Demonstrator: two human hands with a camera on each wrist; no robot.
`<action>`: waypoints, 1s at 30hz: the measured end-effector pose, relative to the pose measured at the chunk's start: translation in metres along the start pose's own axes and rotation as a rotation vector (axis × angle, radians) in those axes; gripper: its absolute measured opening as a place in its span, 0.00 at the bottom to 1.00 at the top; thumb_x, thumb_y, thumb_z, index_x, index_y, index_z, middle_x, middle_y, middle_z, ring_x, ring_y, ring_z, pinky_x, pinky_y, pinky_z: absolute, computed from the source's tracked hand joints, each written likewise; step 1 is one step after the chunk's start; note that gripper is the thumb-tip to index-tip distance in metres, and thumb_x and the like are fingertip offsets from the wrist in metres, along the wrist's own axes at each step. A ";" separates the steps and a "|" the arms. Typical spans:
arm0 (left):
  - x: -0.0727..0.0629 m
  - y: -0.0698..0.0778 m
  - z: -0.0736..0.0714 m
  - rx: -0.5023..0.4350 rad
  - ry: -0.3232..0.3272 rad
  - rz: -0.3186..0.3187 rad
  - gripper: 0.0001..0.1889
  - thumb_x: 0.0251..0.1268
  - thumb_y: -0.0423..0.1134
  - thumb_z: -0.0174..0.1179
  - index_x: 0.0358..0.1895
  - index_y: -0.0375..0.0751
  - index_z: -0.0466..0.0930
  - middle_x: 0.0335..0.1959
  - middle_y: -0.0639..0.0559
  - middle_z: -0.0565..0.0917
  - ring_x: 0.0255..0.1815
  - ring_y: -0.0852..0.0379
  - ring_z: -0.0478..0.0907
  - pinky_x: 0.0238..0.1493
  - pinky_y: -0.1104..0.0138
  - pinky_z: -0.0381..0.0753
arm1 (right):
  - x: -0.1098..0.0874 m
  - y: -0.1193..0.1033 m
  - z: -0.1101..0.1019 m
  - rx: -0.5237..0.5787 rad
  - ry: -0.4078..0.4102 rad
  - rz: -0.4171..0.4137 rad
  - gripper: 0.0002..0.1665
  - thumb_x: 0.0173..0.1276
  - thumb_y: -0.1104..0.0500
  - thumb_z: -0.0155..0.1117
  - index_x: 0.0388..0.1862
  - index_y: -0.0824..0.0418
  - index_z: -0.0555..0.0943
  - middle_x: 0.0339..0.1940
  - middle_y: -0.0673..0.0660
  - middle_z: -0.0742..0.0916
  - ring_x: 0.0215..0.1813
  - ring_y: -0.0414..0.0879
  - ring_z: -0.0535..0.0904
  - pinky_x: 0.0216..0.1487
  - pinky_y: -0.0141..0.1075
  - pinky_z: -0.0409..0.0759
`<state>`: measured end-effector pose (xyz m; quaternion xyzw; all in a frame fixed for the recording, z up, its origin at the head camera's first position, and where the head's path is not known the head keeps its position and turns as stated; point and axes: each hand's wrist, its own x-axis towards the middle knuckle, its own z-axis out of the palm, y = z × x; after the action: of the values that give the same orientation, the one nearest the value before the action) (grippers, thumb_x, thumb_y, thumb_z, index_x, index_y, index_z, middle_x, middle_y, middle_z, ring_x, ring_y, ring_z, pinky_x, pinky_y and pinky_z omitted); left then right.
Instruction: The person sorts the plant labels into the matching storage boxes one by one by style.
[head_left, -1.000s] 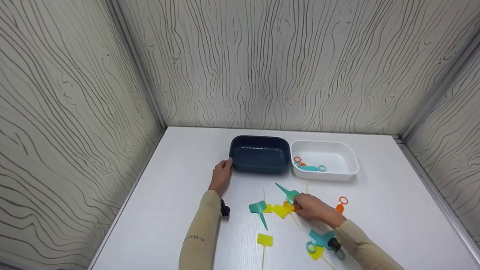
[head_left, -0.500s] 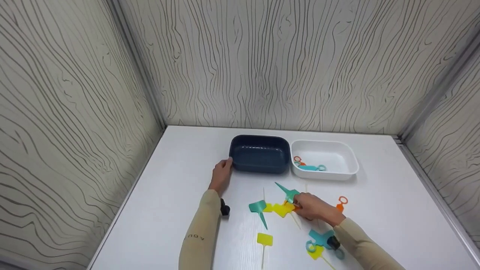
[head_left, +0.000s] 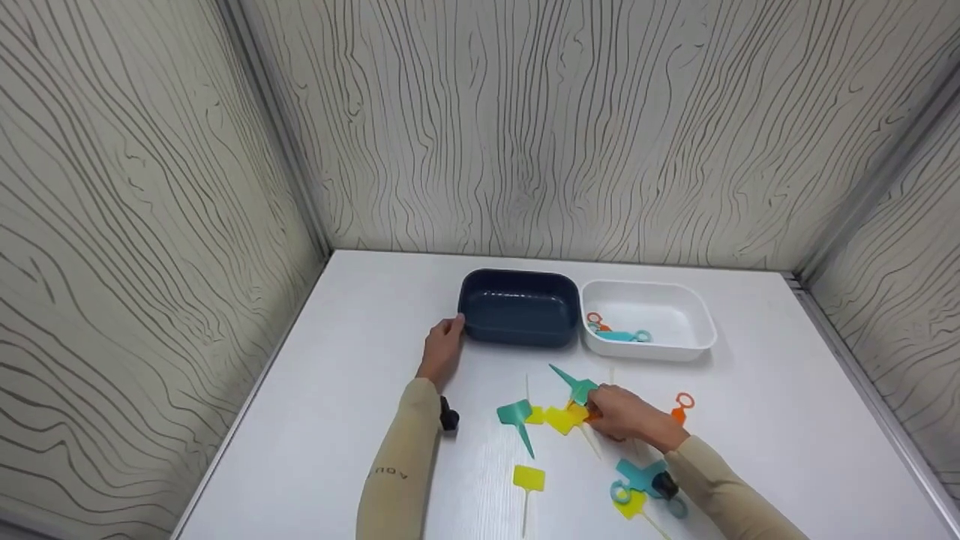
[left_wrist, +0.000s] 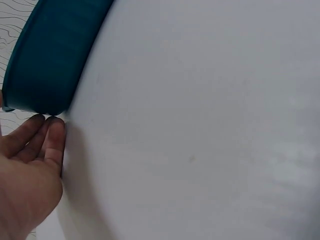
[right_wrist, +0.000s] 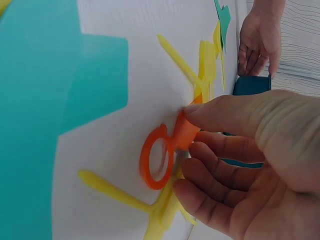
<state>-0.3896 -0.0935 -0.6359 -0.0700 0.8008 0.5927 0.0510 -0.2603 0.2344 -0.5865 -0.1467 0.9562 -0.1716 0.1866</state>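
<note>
While the left hand (head_left: 441, 349) touches the navy bin (head_left: 517, 311) at its left end, fingers near straight, the right hand (head_left: 628, 414) pinches an orange tag (right_wrist: 185, 132) in front and right of that bin, yellow tag (head_left: 562, 420) close by.

Tub (head_left: 517, 307): dark navy, deep teal in left wrist view. Tray (head_left: 645, 351) right of tub: plain white; tags inside, orange (head_left: 594, 318) and turquoise (head_left: 619, 336). In front of tub: green tags (head_left: 514, 412), yellow tags (head_left: 529, 478), orange tag (right_wrist: 185, 132). Farther front-right of tub: turquoise tag (head_left: 637, 475). Table (head_left: 337, 337) white. Sleeves (head_left: 395, 480) beige, dark lettering on left one. Wall (head_left: 525, 135) behind tub: off-white, dark wavy wood-grain lines.
</note>
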 end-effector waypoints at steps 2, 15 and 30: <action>0.000 0.000 0.000 0.003 0.000 0.002 0.32 0.69 0.69 0.43 0.60 0.49 0.77 0.61 0.51 0.79 0.68 0.51 0.72 0.71 0.54 0.66 | 0.000 -0.001 0.001 -0.015 0.012 -0.007 0.11 0.64 0.59 0.70 0.44 0.61 0.82 0.32 0.51 0.78 0.34 0.46 0.71 0.38 0.38 0.75; -0.001 0.000 0.000 0.017 -0.003 0.017 0.33 0.70 0.69 0.43 0.61 0.48 0.77 0.60 0.50 0.80 0.66 0.51 0.73 0.70 0.54 0.67 | 0.000 -0.005 0.005 -0.034 0.030 0.016 0.11 0.64 0.61 0.69 0.45 0.58 0.79 0.32 0.51 0.77 0.37 0.47 0.70 0.44 0.41 0.74; -0.001 0.001 -0.001 0.018 0.007 0.026 0.33 0.70 0.69 0.43 0.59 0.47 0.78 0.58 0.50 0.81 0.64 0.51 0.74 0.68 0.54 0.69 | -0.004 0.001 -0.002 -0.013 0.066 -0.019 0.05 0.68 0.61 0.65 0.37 0.54 0.77 0.28 0.50 0.76 0.35 0.46 0.71 0.41 0.40 0.73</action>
<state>-0.3888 -0.0941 -0.6348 -0.0615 0.8070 0.5860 0.0411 -0.2577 0.2371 -0.5835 -0.1510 0.9615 -0.1716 0.1522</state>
